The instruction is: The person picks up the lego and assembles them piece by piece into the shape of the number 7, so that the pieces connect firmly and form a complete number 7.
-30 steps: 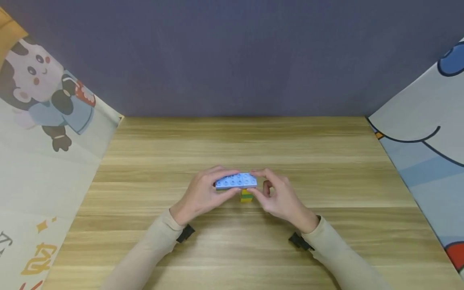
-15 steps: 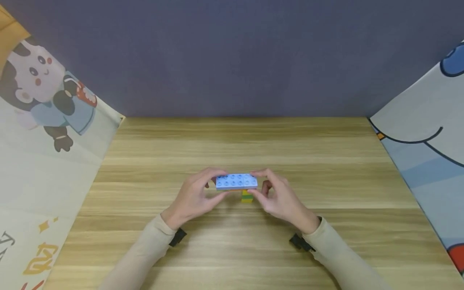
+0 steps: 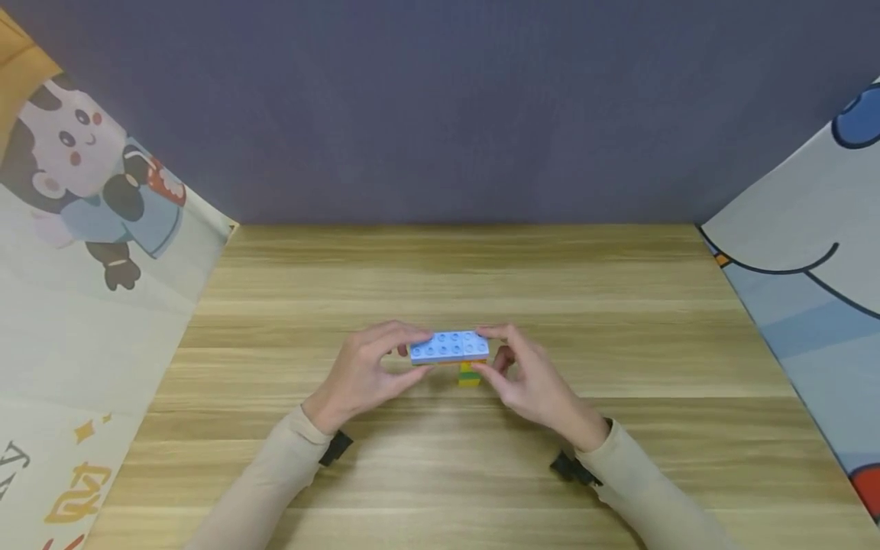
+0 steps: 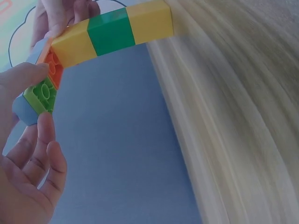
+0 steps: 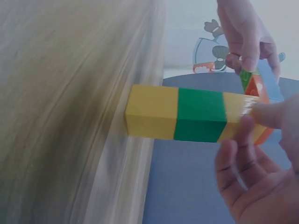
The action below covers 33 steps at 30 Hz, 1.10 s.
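Note:
A small toy-brick structure stands upright on the wooden table. Its column has a yellow block (image 5: 152, 111) at the bottom, a green block (image 4: 112, 31) in the middle and another yellow block (image 4: 71, 44) above. Across the top runs a flat layer with an orange brick (image 4: 53, 67) and a light green brick (image 4: 43, 95), capped by studded light blue bricks (image 3: 443, 349). My left hand (image 3: 357, 374) pinches the overhanging left end between thumb and fingers. My right hand (image 3: 535, 376) pinches the right end, above the column. Fingers hide parts of the top layer.
The wooden table (image 3: 440, 275) extends all around the structure. A dark blue-grey panel (image 3: 454, 114) rises at its back edge. Cartoon-printed panels stand at the left (image 3: 151, 305) and the right (image 3: 791, 305). Dark wrist devices sit at both cuffs.
My left hand has shifted left, toward the end of the blue bricks, uncovering more studs; its fingers then move slightly over the top. My right hand stays at the right end.

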Motion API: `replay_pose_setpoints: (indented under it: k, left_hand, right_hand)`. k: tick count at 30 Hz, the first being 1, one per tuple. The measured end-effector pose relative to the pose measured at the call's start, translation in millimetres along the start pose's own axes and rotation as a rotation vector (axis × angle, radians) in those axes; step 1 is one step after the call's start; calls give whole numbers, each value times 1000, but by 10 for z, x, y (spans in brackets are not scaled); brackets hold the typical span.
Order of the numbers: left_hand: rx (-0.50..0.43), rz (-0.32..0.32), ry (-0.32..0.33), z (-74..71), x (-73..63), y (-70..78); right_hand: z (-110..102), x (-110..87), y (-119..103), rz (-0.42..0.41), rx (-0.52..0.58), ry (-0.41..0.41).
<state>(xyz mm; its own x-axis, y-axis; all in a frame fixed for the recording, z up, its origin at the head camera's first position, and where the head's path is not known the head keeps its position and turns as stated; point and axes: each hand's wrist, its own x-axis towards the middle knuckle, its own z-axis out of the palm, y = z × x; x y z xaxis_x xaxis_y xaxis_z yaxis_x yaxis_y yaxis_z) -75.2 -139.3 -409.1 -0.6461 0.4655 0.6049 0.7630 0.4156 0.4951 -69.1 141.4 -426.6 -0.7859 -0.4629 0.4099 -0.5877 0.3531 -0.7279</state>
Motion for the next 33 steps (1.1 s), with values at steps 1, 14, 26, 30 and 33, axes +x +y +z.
replay_pose_setpoints:
  k: [1,14,26,30,33]
  left_hand:
    - [-1,-4,1,-4,-2,3]
    - [21,-67,-3,-12,18,19]
    - [36,-112,-2,-35,-4,-13]
    - [46,-128,2,-30,-15,-26]
    - [54,-139,7,-23,-22,-40]
  right_hand:
    - [0,-6,-5,10,-1,-8]
    - [12,-26,33,190,3,-20]
    - [83,-62,143,319,180,-54]
    - [116,-56,161,313,180,-40]
    - [133,-48,174,308,168,-26]
